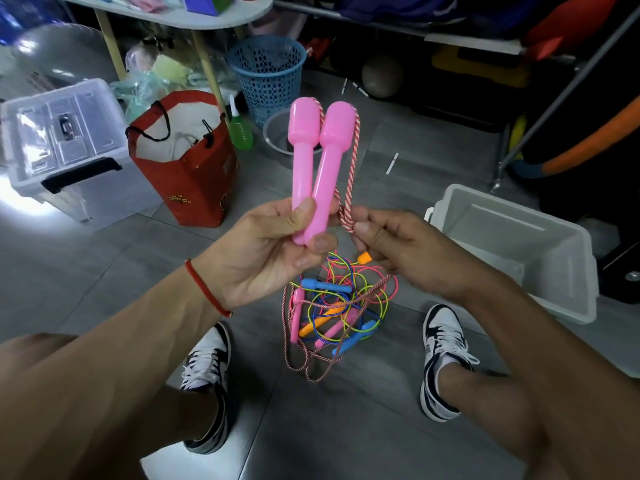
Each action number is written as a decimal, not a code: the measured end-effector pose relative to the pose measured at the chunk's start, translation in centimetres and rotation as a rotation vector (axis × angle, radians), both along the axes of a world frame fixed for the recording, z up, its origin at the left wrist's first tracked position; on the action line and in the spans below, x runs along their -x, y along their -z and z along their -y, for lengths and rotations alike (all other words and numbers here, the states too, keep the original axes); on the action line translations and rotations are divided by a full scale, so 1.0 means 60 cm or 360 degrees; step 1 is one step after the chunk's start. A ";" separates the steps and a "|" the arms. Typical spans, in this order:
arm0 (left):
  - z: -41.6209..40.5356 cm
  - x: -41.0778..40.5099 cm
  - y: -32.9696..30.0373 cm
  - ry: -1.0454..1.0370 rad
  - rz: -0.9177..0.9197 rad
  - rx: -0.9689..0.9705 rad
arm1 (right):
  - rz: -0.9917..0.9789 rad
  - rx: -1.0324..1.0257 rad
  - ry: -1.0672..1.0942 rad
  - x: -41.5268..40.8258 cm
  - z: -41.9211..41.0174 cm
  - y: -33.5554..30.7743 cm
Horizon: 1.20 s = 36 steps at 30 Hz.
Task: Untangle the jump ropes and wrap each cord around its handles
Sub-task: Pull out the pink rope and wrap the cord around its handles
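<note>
My left hand grips two pink jump-rope handles side by side, heads pointing up. Their pink-and-white braided cord runs from the heads down to my right hand, which pinches it just right of the handles. From there the cord drops to the floor and loops between my shoes. A tangle of thin coloured ropes lies on the grey floor below my hands, with blue, orange and pink handles mixed in.
A white open bin stands at the right. A red paper bag and a clear lidded box stand at the left. Behind are a blue mesh basket, a green bottle and table legs.
</note>
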<state>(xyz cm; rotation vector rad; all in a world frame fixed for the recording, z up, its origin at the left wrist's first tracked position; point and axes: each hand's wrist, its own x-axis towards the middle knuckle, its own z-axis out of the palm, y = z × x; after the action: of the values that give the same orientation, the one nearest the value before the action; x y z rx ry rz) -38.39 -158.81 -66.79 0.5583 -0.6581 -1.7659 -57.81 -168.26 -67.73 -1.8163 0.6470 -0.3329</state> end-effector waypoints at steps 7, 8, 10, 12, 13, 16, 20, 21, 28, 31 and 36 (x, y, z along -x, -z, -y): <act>0.006 -0.031 0.003 -0.0116 0.0237 0.0018 | -0.0251 0.0387 0.0017 0.010 0.002 0.006; 0.008 -0.044 0.003 -0.0093 0.0280 -0.0004 | -0.0341 0.0530 0.0043 0.017 0.010 0.004; 0.007 -0.063 0.009 -0.0034 0.0437 -0.0038 | -0.0469 0.0703 0.0067 0.033 0.024 -0.006; 0.006 -0.063 0.018 -0.0001 0.0625 -0.0025 | -0.0531 0.0816 0.0073 0.044 0.029 -0.013; 0.006 -0.059 0.025 0.0008 0.0698 -0.0028 | -0.0566 0.0913 0.0057 0.046 0.027 -0.016; 0.007 -0.053 0.042 0.0041 0.0821 -0.0098 | -0.0689 0.1252 -0.0048 0.050 0.021 -0.016; 0.000 -0.062 0.049 0.0211 0.0983 -0.0065 | -0.0691 0.1426 -0.0107 0.075 0.041 -0.045; -0.003 -0.062 0.054 0.0260 0.1040 -0.0067 | -0.0681 0.1482 -0.0129 0.080 0.042 -0.050; -0.018 -0.032 0.099 0.0885 0.1881 -0.0030 | -0.0642 0.1837 -0.0370 0.067 -0.005 -0.056; -0.013 -0.002 0.112 0.1198 0.2118 -0.0028 | -0.0535 0.1929 -0.0520 0.046 -0.022 -0.048; -0.049 -0.034 0.234 0.1455 0.2769 0.0113 | -0.0572 0.1468 -0.0542 0.030 -0.001 -0.026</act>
<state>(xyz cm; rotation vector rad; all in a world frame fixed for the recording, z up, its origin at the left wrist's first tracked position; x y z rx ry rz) -36.36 -155.90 -80.82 1.9834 -2.4099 -1.5910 -59.60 -168.23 -66.19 -2.8682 0.4269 -0.0590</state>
